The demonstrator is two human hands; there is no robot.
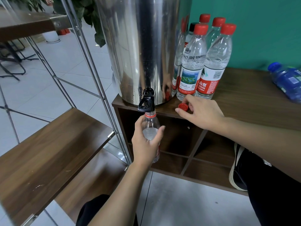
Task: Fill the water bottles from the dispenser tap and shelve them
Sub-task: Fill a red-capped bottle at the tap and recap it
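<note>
Fingers of the left hand (147, 142) wrap around an uncapped clear bottle (150, 126), its grip holding the mouth just under the black tap (146, 103) of the steel dispenser (138, 46). Beside it, the right hand (200, 113) pinches a loose red cap (183, 106) on the wooden tabletop (252, 98). Capped bottles (200, 62) stand clustered against the dispenser, and a blue bottle (286, 79) lies farther right.

office or canteen break area, steel water urn (140, 46) on wooden cubby cabinet (244, 98), tiled floor (68, 62), potted plant (91, 15), metal-frame shelving (48, 144)
</note>
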